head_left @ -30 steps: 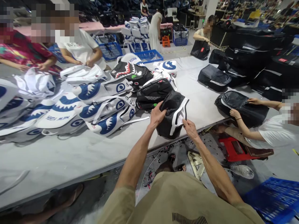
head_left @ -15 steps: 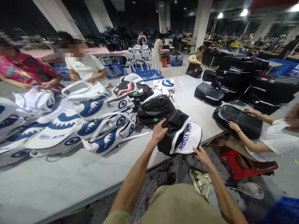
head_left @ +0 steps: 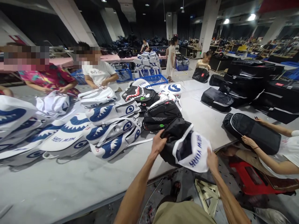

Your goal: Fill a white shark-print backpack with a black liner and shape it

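At the table's front edge lies a backpack (head_left: 172, 155), its black lining side outward and its white "NEW YORK" flap (head_left: 197, 154) hanging toward me. My left hand (head_left: 159, 143) is closed on the black fabric at its left side. With my right hand (head_left: 212, 160) I grip the outer edge of the white flap, pulling it away so the dark inside shows. Just behind it sits a black backpack (head_left: 161, 115) with a green mark. Further back is a black backpack with a red-and-white shark mouth (head_left: 141, 95).
White-and-blue shark backpacks (head_left: 114, 146) are piled on the left of the white table (head_left: 77, 189). Black bags (head_left: 247, 81) are stacked at the right. A co-worker at right handles a black bag (head_left: 254, 132) beside a red stool (head_left: 252, 180). Two people stand across the table.
My right hand has drawn the white flap outward to the right, and the backpack's opening is wider. My left hand keeps its hold. The view has shifted a little left.
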A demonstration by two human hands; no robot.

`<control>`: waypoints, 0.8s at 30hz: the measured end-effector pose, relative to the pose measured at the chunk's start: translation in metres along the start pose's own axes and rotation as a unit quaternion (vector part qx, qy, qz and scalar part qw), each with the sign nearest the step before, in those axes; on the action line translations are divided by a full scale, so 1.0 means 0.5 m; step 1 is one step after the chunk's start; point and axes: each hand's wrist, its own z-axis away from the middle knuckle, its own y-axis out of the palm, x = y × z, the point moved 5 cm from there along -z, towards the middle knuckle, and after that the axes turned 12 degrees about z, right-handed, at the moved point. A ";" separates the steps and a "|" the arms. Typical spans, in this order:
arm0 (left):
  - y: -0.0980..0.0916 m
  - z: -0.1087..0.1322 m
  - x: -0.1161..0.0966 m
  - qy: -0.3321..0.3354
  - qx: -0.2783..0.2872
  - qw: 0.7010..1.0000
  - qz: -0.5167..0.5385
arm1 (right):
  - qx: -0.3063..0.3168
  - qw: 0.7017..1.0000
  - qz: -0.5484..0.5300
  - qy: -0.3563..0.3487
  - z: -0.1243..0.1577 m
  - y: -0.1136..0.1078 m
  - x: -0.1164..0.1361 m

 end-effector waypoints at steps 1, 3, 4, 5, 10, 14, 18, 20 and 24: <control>-0.016 -0.015 0.010 -0.006 -0.010 1.000 -0.009 | 0.042 0.998 0.021 0.045 0.016 0.034 -0.065; -0.025 -0.038 0.019 -0.005 0.000 1.000 -0.001 | 0.056 0.991 0.038 0.118 0.043 0.090 -0.174; -0.019 -0.046 0.019 0.002 0.015 1.000 0.014 | 0.069 0.989 0.031 0.128 0.051 0.115 -0.209; -0.008 -0.051 0.016 0.009 0.030 0.999 0.031 | 0.075 0.988 0.025 0.135 0.053 0.134 -0.234; 0.056 -0.050 -0.013 0.019 0.073 0.996 0.050 | 0.102 0.989 0.045 0.099 0.005 0.114 -0.232; 0.100 -0.030 -0.028 0.010 0.146 0.987 0.074 | -0.109 0.987 0.109 -0.041 -0.018 -0.034 -0.143; 0.134 -0.010 -0.047 0.007 0.234 0.964 0.126 | -0.320 0.885 0.163 -0.295 0.063 -0.171 0.027; 0.148 -0.006 -0.062 0.010 0.270 0.954 0.133 | -0.334 0.835 0.205 -0.386 0.112 -0.208 0.108; 0.183 -0.010 -0.100 -0.007 0.344 0.927 0.151 | -0.315 0.763 0.236 -0.513 0.176 -0.244 0.203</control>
